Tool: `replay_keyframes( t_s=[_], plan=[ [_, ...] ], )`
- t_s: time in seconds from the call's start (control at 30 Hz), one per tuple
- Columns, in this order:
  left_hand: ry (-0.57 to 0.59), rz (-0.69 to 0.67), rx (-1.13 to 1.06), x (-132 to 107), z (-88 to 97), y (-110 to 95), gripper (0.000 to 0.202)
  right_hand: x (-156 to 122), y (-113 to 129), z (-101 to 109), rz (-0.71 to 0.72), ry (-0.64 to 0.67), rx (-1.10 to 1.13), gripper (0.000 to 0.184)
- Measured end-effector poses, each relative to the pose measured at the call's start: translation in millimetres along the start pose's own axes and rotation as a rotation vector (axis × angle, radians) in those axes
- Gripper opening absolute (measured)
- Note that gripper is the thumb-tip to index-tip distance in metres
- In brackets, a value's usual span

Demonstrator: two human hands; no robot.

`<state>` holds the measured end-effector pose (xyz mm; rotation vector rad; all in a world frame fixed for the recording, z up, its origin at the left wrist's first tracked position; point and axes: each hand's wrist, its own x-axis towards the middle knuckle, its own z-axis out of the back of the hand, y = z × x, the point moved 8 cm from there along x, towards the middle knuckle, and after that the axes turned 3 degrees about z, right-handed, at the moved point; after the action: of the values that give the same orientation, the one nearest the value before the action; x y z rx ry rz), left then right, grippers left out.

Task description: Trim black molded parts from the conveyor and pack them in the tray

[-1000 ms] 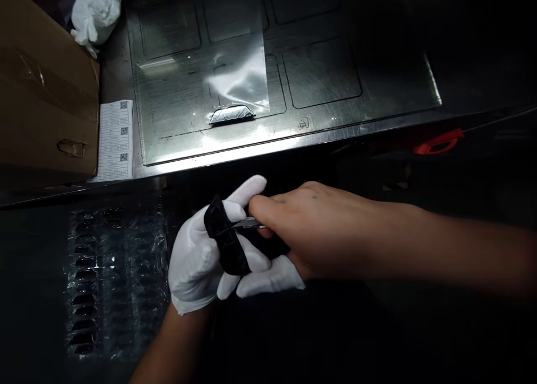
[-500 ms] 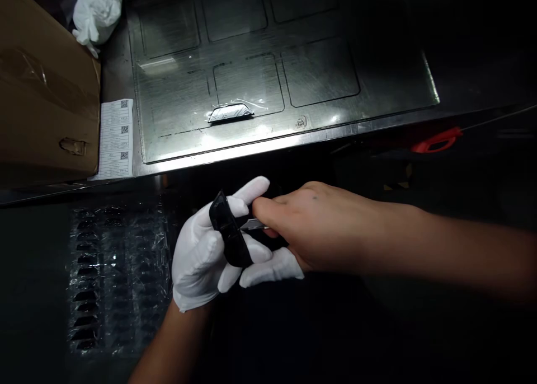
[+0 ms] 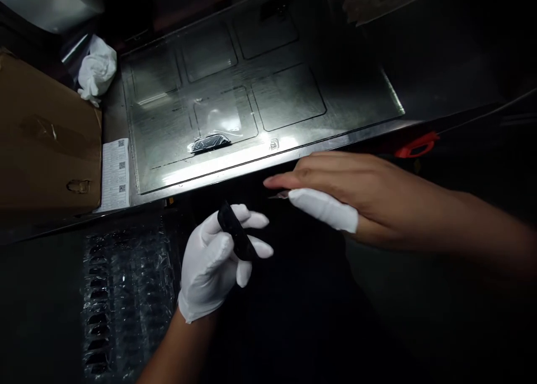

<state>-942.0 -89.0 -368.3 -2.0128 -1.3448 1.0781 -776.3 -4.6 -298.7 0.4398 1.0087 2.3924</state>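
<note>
My left hand (image 3: 213,263), in a white glove, is closed on a small curved black part (image 3: 237,238) held upright between thumb and fingers. My right hand (image 3: 335,191) is bare except for a white cot on the thumb. It hovers up and right of the part, fingers extended but pinching a thin metal blade tool (image 3: 279,195) whose tip points left. The two hands are apart. On the lit metal plate (image 3: 335,109) behind them lies a small bagged black part (image 3: 210,143).
A cardboard box (image 3: 46,143) stands at the left with a strip of QR labels (image 3: 114,174) beside it. A crumpled white glove (image 3: 97,68) lies at the back left. A plastic tray of black parts (image 3: 113,294) sits lower left. A red handle (image 3: 415,146) shows at right.
My right hand has pulled the blade tool away from the black part, moving up and right. The left hand still holds the part. The view has tilted, shifting the plate down.
</note>
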Motion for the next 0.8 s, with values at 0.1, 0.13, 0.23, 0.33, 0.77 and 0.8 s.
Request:
replay_keyframes(
  t_s=[0.1, 0.13, 0.23, 0.33, 0.77, 0.8],
  plan=[
    [0.010, 0.068, 0.013, -0.2, -8.6, 7.2, 0.032, -0.5, 3.8, 9.5, 0.078, -0.006, -0.180, 0.049],
    [0.016, 0.079, 0.026, -0.7, -11.1, 8.3, 0.033, 1.9, 6.2, 8.2, 0.094, 0.014, -0.204, 0.050],
    [0.037, 0.081, 0.059, -3.1, -16.1, 8.3, 0.032, 11.1, 11.4, 2.1, 0.089, 0.075, -0.247, 0.049],
    [0.030, 0.090, 0.079, -6.2, -15.4, 8.0, 0.032, 18.5, 15.5, -2.6, 0.073, 0.125, -0.277, 0.042],
    [-0.140, 0.239, 0.252, -17.4, 3.0, 2.9, 0.030, 34.3, 22.7, -15.6, -0.013, 0.217, -0.429, 0.035],
    [-0.134, 0.249, 0.247, -17.4, 4.0, 3.9, 0.031, 35.9, 23.5, -16.3, -0.022, 0.231, -0.436, 0.034]
  ],
)
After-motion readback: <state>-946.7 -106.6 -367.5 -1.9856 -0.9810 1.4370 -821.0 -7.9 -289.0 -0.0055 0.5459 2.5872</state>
